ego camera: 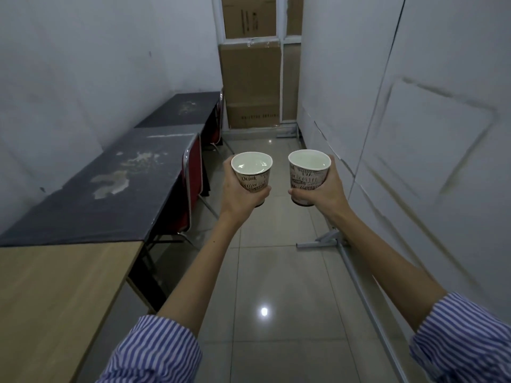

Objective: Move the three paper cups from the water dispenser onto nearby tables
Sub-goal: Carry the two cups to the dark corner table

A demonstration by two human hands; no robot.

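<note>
Item: two paper cups in transit, neither yet set down.
- Your left hand (237, 189) wraps its fingers around the left cup (253, 172), upright, filled near the rim.
- Your right hand (322, 190) grips the right cup (308, 175) likewise.
- Dark tables (116, 172) at your left: bare of cups.
- Third cup and dispenser: not in view.
</note>
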